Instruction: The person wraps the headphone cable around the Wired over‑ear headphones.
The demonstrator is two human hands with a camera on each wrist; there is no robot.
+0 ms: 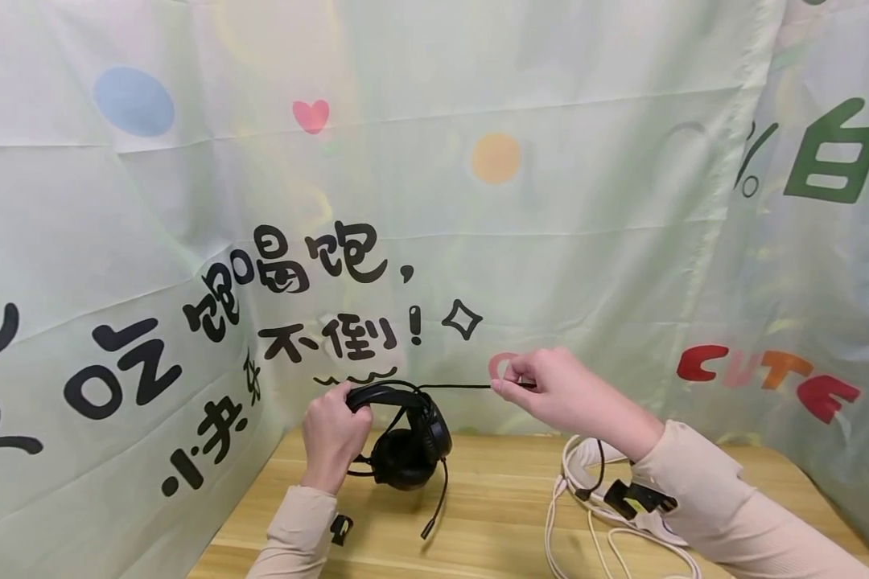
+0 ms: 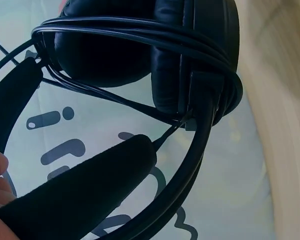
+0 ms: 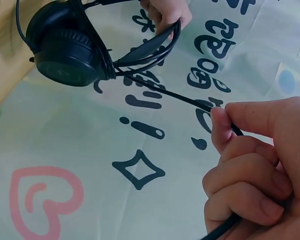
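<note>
A black over-ear headset (image 1: 405,462) is held up by its headband in my left hand (image 1: 335,438), above the wooden table. Its thin microphone boom (image 1: 437,511) hangs down on the right side. In the left wrist view, several loops of black cable (image 2: 125,32) run around the earcups and the ends of the padded headband strap (image 2: 85,187). Out to the right, my right hand (image 1: 561,394) pinches the headset cable between thumb and index finger. The stretch of cable (image 3: 180,97) between hand and headset is drawn straight. The other right fingers curl over the cable's lower part.
White cables (image 1: 553,515) lie loosely coiled on the table (image 1: 496,515) at the right, below my right forearm. A black cable end (image 1: 585,492) hangs in front of them. A printed fabric curtain (image 1: 586,265) stands behind the table and along both sides.
</note>
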